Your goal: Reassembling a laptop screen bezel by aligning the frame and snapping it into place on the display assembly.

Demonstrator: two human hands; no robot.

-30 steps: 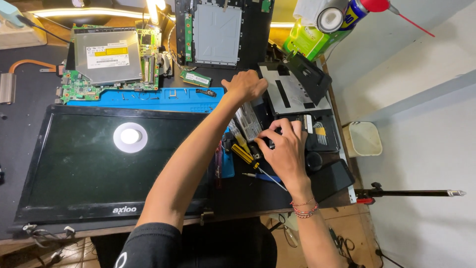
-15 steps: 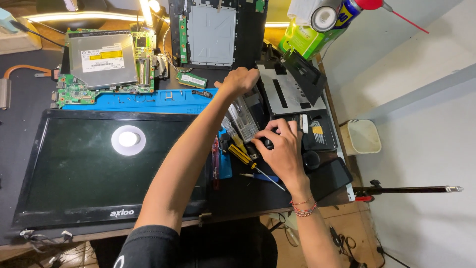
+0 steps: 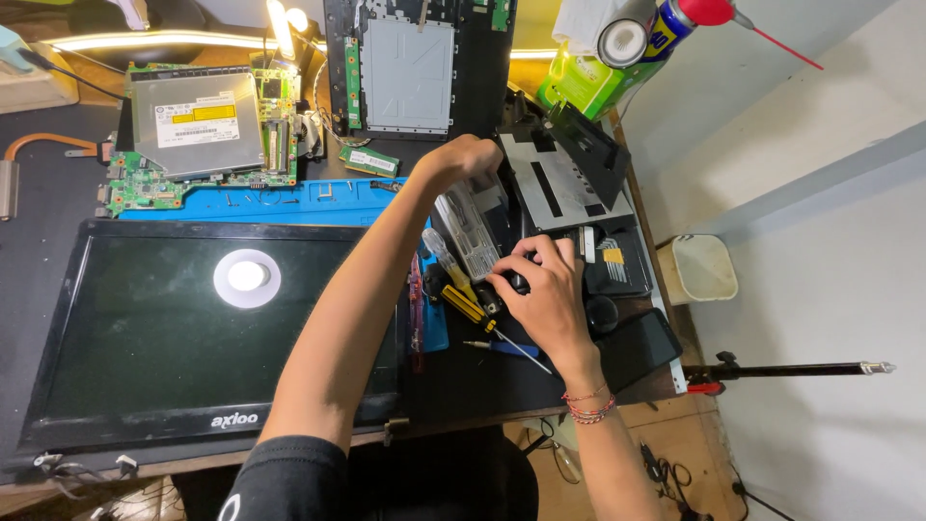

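We are leaning over the surface (image 3: 453,386), arms crossing the laptop screen panel (image 3: 193,328) that is lying flat nearest us with a lamp glare on it. Our right hand (image 3: 550,294) is curling closed around a dark-handled tool (image 3: 518,282), probably a screwdriver; the tip is hidden, so we cannot tell where it is seated. Just left of it, yellow-handled screwdrivers (image 3: 463,299) are lying loose by the blue mat (image 3: 289,203), touching each other.

Our left hand (image 3: 468,159) is resting farther out, fingers folded down and pressing on the top edge of the silver hard drive (image 3: 473,227), which is sitting between both hands, tilted, beside the metal bracket plate (image 3: 564,183). Whether the left hand is actually gripping it is unclear.

For doing this well, we are judging: keep the left hand pinning the drive flat, keep the tool upright over the screw, push down before turning, and keep freed screws on the mat.

Farther back, an optical drive (image 3: 198,121) is lying on a green motherboard (image 3: 145,188), a laptop base shell (image 3: 415,63) is standing behind, and a spray can (image 3: 666,29) is in the corner.
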